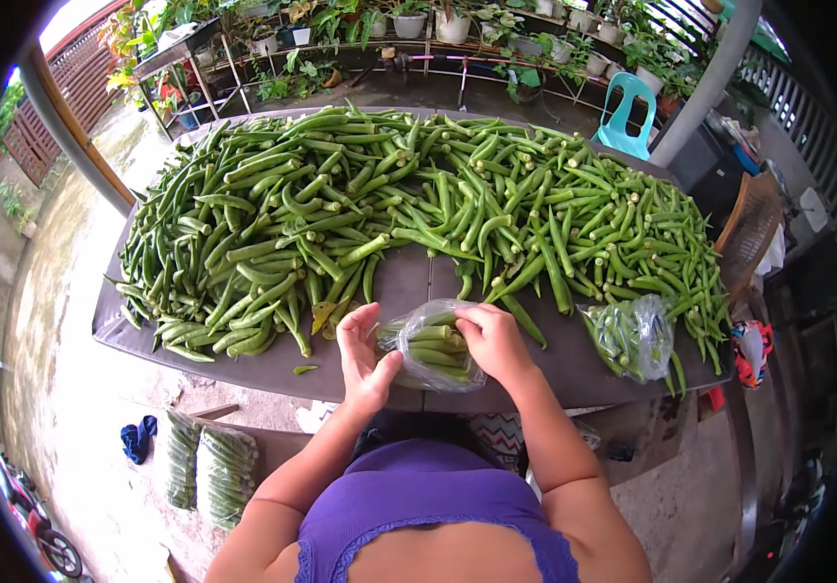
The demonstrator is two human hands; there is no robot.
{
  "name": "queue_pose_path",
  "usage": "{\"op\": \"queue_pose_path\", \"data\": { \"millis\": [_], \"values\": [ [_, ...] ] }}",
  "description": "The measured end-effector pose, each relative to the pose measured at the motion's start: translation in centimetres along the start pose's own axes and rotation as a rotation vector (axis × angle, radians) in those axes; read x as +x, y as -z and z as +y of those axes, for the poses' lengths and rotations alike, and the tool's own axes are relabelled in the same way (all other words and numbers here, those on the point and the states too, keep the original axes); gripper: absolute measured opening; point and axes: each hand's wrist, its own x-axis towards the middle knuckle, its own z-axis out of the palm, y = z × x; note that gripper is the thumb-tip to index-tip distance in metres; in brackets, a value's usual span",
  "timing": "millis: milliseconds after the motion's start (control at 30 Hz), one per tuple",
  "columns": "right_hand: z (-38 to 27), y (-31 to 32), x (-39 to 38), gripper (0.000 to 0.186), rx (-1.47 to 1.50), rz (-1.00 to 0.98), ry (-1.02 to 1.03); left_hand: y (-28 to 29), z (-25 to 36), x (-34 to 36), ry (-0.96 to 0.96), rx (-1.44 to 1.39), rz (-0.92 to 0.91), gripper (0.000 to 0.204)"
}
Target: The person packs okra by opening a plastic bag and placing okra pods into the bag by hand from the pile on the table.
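A clear plastic bag [438, 358] with several green okra pods lies at the near middle of the dark tabletop [409, 277]. My right hand [496, 342] grips the bag's upper right edge, fingers bent over it. My left hand [368, 361] is cupped at the bag's left end, fingers apart and thumb beside the plastic; it does not visibly grip it. A large heap of okra [234, 214] covers the left of the table, and a second heap of mostly smaller pods [593, 209] spreads over the right. Another plastic bag of okra [632, 340] sits at the near right.
Two filled bags [224, 471] rest below the table's near left, beside a dark blue cloth [139, 437]. A teal chair [623, 121] and posts [78, 146] stand around the table. Potted plants on racks [409, 24] line the back. A motorbike [34, 515] is at lower left.
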Motion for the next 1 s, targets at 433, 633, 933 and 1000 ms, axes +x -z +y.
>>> {"op": "queue_pose_path", "data": {
  "millis": [433, 633, 933, 1000],
  "values": [
    [-5.0, 0.1, -0.1, 0.02, -0.229, -0.019, 0.391, 1.4, -0.6, 0.7, 0.059, 0.097, -0.273, 0.068],
    [-3.5, -1.9, 3.7, 0.027, 0.115, -0.164, 0.12, 0.8, -0.1, 2.3, -0.051, 0.468, -0.341, 0.048],
    [-2.9, -0.7, 1.2, 0.079, -0.393, -0.255, 0.13, -0.6, -3.6, 4.2, -0.066, 0.336, 0.128, 0.009],
    [-2.2, -0.9, -0.4, 0.086, -0.45, -0.134, 0.26, -1.3, -2.3, 4.1, -0.087, 0.467, 0.149, 0.011]
  ]
}}
